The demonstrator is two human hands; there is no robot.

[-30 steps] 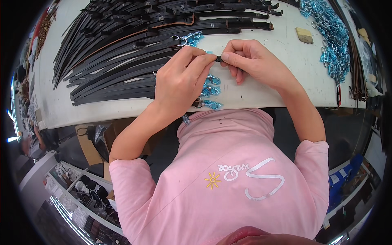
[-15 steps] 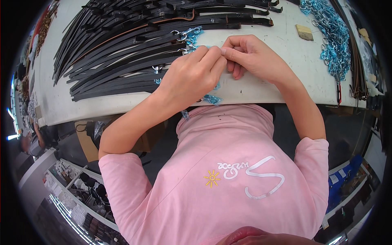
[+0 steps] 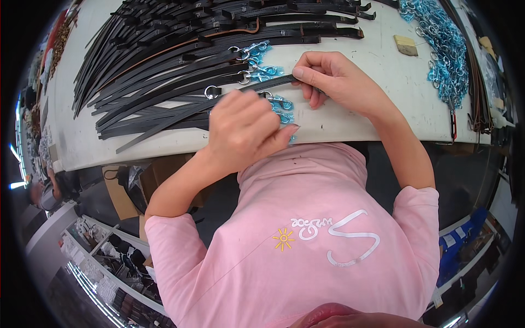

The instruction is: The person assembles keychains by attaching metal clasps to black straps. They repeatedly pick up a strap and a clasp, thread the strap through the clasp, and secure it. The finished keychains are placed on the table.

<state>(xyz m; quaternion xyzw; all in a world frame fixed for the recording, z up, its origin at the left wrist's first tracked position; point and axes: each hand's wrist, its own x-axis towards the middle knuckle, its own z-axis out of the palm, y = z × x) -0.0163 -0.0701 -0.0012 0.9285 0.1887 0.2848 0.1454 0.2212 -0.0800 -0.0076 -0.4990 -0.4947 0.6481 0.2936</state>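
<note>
Change: your left hand (image 3: 243,124) is drawing toward the bench's (image 3: 339,124) near edge, curled, grip unclear, partly hiding blue-wrapped clips (image 3: 283,103); your right hand (image 3: 331,81) is pinching the black strap (image 3: 273,83), slanting toward the near-left corner.

Clear passage exists over the white tabletop (image 3: 406,82) between the right hand (image 3: 324,81) and the blue-wrapped clasp pile (image 3: 453,61); a yellow block (image 3: 406,45) interrupts its far part. Leftward, black straps (image 3: 134,41), the left hand (image 3: 243,127) and the held strap (image 3: 278,82) obstruct access.
</note>
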